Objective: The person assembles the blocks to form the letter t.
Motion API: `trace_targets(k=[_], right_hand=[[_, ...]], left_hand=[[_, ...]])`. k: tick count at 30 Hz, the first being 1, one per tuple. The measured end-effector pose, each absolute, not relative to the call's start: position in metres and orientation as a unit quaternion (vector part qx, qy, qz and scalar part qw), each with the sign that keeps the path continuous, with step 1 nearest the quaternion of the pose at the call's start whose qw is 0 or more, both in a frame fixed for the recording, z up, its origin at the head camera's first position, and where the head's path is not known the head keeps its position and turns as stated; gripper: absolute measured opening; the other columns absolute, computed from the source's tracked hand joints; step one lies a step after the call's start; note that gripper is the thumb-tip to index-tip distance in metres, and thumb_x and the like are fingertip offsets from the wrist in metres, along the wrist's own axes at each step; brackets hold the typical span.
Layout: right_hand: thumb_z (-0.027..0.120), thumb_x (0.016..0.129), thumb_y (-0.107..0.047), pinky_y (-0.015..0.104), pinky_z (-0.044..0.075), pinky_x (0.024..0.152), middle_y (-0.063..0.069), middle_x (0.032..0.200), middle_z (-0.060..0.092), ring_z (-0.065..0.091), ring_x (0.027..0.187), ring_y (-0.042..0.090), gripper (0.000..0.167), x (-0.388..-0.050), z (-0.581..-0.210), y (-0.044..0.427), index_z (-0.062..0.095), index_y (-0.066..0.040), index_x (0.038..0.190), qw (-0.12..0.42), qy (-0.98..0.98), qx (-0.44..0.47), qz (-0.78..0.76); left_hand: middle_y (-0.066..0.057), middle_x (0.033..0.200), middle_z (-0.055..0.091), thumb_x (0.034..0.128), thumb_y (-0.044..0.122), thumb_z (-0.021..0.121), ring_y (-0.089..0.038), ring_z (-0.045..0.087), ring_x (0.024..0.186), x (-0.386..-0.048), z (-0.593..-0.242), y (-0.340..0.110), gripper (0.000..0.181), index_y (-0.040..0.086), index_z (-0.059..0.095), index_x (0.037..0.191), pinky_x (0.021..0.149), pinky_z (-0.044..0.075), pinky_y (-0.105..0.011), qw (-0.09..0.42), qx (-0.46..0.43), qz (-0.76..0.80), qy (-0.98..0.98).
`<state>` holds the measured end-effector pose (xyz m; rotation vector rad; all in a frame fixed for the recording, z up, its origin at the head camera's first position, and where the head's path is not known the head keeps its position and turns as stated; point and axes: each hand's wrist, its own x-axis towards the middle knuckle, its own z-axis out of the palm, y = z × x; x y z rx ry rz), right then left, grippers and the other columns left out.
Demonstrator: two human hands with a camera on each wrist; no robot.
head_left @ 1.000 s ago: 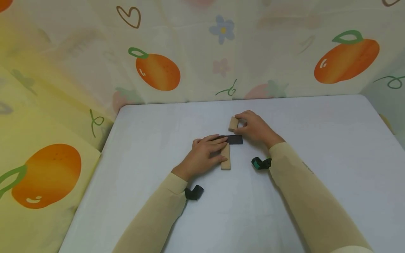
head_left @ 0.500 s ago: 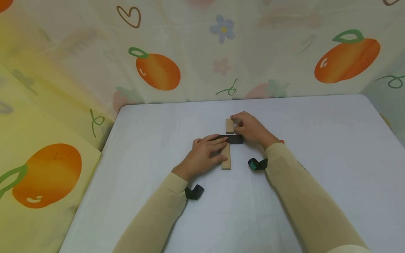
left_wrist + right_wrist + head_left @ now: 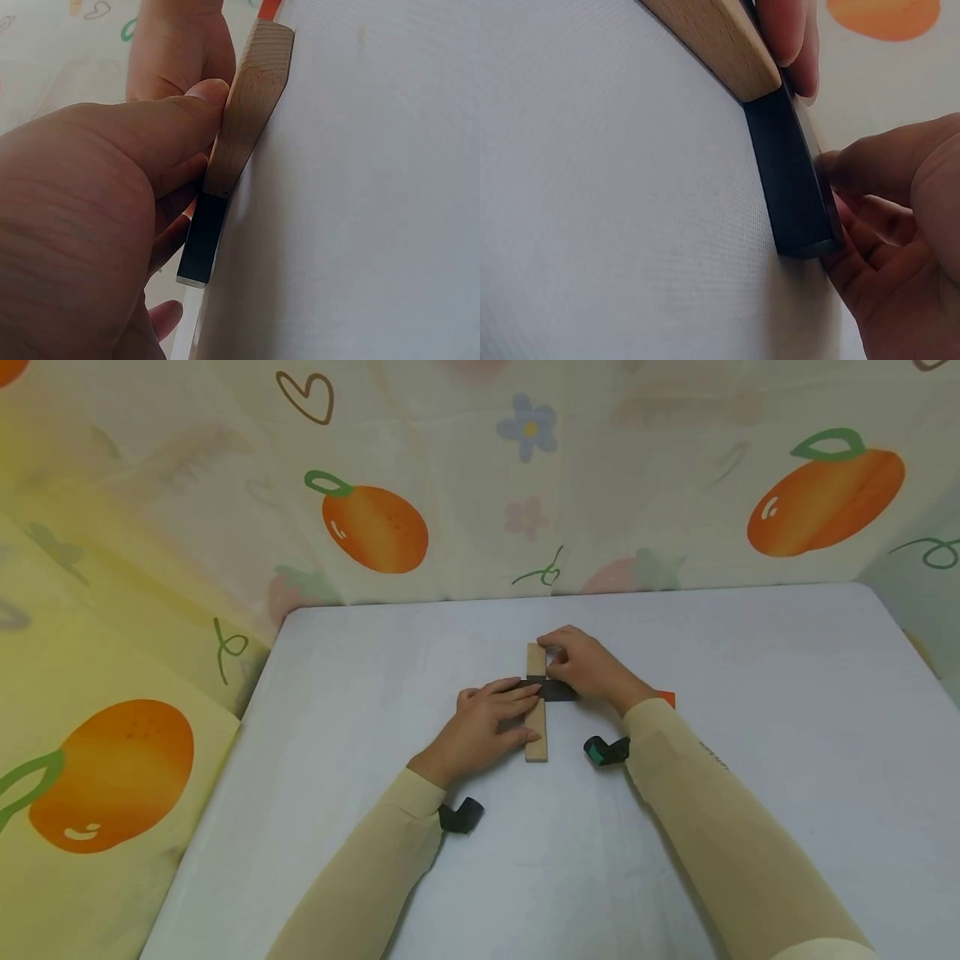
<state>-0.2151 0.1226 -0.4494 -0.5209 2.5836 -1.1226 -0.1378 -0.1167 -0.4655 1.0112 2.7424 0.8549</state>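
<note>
My left hand [image 3: 480, 731] lies over the left part of a flat black block [image 3: 558, 692], fingers extended. Its thumb touches a pale wooden block [image 3: 536, 747], which runs from the black block toward me; the left wrist view shows the thumb against this wooden block [image 3: 251, 105] beside the black block [image 3: 202, 240]. Beyond the black block, my right hand [image 3: 588, 668] pinches a second pale wooden block [image 3: 536, 658] between thumb and forefinger. That block lines up with the near one, its near end at the black block's far side. In the right wrist view the right fingers partly hide this area.
A small orange piece [image 3: 666, 698] shows partly from behind the right wrist. All this lies on a white-covered table [image 3: 375, 693], backed by a patterned cloth [image 3: 465, 485]. Dark wrist cameras stick out below both cuffs.
My right hand has slid the far wooden block left and slightly toward me, up to the black block. The orange piece has come into sight. My left hand has stayed put.
</note>
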Motion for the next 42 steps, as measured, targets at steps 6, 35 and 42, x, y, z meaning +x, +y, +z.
trace_targets(k=[6,35,42], right_hand=[[0.061,0.106,-0.002,0.05,0.047,0.104,0.02,0.154,0.052,0.06,0.12,0.034,0.05,-0.215,-0.449,0.124,0.055,0.003,0.156,0.146,0.889,-0.188,-0.392],[0.063,0.111,-0.017,0.057,0.044,0.11,0.018,0.162,0.047,0.057,0.132,0.042,0.053,-0.206,-0.438,0.132,0.051,-0.002,0.161,0.141,0.87,-0.186,-0.436],[0.062,0.112,-0.045,0.056,0.048,0.101,0.008,0.162,0.051,0.056,0.13,0.033,0.06,-0.198,-0.42,0.143,0.053,-0.012,0.161,0.124,0.858,-0.172,-0.467]], left_hand=[[0.006,0.162,0.053,0.1043,0.04,0.077,-0.017,0.034,0.157,-0.138,-0.462,-0.116,0.059,0.012,0.062,0.154,0.109,0.03,-0.053,0.049,0.331,0.282,0.899],[0.008,0.163,0.052,0.1045,0.041,0.077,-0.016,0.033,0.158,-0.138,-0.465,-0.116,0.06,0.012,0.062,0.154,0.108,0.029,-0.053,0.058,0.324,0.282,0.902],[0.009,0.163,0.052,0.1041,0.043,0.077,-0.015,0.032,0.158,-0.138,-0.464,-0.116,0.061,0.013,0.062,0.155,0.109,0.028,-0.053,0.058,0.321,0.28,0.903]])
